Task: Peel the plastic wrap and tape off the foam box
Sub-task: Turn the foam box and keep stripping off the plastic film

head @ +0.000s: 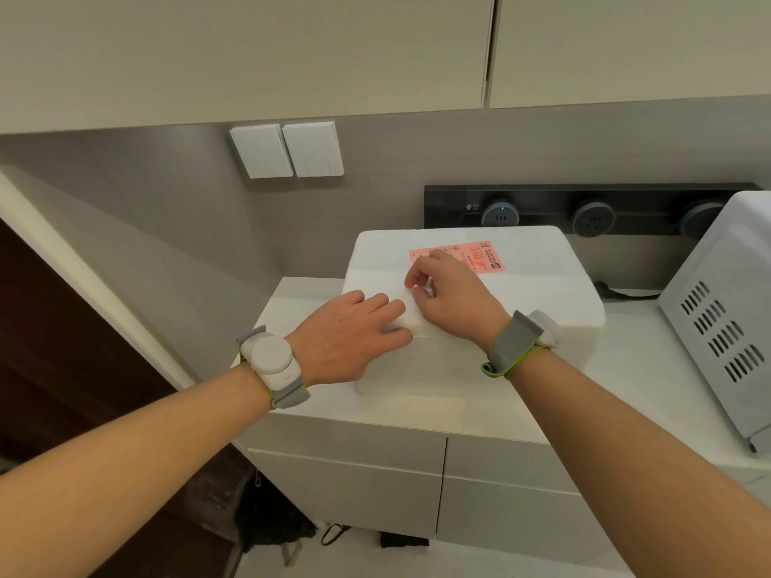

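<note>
A white foam box [542,285] stands on the white counter [626,369], with a pink shipping label [475,254] on its lid. Clear tape or wrap runs across the lid, faintly glossy and hard to make out. My left hand [354,333] lies flat on the near left part of the lid, fingers together and pointing right. My right hand [448,298] is on the lid beside it, fingers curled, fingertips pinching at the tape or wrap edge just below the label. Whether anything is lifted between the fingers cannot be told.
A white microwave-like appliance [721,327] stands at the right on the counter. A black socket rail [584,210] runs along the wall behind the box, with a cable [617,292] lying there. Two wall switches [288,150] sit above left. Dark items lie on the floor [292,523].
</note>
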### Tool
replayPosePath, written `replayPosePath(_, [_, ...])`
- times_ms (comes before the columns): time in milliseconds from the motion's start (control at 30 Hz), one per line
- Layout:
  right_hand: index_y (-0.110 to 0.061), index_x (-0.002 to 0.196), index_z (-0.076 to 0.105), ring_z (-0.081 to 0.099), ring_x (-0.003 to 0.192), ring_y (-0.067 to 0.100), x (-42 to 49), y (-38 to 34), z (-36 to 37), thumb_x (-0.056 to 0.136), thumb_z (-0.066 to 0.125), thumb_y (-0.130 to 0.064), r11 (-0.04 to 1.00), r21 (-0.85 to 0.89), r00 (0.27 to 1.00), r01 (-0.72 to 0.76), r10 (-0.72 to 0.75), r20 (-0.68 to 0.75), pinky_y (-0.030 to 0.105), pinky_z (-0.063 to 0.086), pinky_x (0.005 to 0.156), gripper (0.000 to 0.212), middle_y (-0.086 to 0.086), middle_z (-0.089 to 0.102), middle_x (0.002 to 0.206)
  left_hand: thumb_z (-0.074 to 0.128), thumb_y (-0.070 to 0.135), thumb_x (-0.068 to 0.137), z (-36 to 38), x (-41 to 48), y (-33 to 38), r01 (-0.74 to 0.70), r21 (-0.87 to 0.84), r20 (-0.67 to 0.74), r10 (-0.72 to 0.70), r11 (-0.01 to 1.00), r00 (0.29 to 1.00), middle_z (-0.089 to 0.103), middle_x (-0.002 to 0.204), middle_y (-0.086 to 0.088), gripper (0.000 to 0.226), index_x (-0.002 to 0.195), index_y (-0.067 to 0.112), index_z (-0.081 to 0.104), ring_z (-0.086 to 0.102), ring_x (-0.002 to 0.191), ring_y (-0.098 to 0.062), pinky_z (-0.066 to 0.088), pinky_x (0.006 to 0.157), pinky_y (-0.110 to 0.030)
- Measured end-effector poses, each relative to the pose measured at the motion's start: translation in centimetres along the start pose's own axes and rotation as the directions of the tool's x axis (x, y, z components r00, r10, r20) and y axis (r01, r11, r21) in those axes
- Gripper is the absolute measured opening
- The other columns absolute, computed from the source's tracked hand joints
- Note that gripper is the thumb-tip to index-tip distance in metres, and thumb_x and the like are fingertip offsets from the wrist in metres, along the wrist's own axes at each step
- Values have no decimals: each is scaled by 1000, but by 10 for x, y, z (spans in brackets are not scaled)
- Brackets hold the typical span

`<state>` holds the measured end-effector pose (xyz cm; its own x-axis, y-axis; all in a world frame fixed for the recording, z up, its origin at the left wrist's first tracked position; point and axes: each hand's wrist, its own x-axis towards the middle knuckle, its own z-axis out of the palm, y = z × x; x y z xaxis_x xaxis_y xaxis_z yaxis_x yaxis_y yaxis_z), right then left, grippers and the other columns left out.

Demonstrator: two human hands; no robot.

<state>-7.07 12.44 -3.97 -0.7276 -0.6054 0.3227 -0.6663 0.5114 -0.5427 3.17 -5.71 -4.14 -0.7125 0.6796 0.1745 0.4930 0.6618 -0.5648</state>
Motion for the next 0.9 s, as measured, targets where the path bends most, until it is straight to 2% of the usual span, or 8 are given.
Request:
replayPosePath(167, [-14,104,67,48,87,11,0,0,0,92,58,-10,1000,3,1000,3,-3,2,22,37,77,15,1,55,105,47,-1,71,3,-3,0,6,2,-13,-6,1000,1000,49,97,-8,33,99,19,46,35,72,-24,33,56,-35])
replayPosePath(300, [-13,106,67,48,89,9,0,-1,-1,93,58,-11,1000,-6,1000,1,-1,5,22,39,79,16,1,55,106,26,-3,92,8,-10,-1,2,-1,-59,-2,1000,998,54,100,-9,38,109,20,51,42,72,-25,40,58,-38])
replayPosePath(400, [-13,106,67,48,90,10,0,-2,0,93,57,-10,1000,-2,1000,-4,4,7,22,40,80,17,1,54,106,31,-1,95,10,-14,0,0,10,-96,1,1000,995,55,103,-9,32,108,20,51,45,73,-26,43,61,-39])
replayPosePath(600, [-13,105,67,48,90,11,0,-2,-1,92,57,-10,1000,-7,1000,-9,9,4,22,38,80,17,1,54,105,32,-1,94,14,-13,3,25,12,-111,-24,1000,994,54,105,-10,30,106,20,51,43,74,-27,42,61,-40])
replayPosePath(900, [-14,104,66,49,90,12,-1,-3,-1,92,57,-10,1000,-5,1000,-5,5,1,23,41,80,16,-2,53,103,50,1,74,15,-10,9,64,-6,-44,-64,998,997,48,110,-11,34,102,20,49,41,79,-29,39,65,-41])
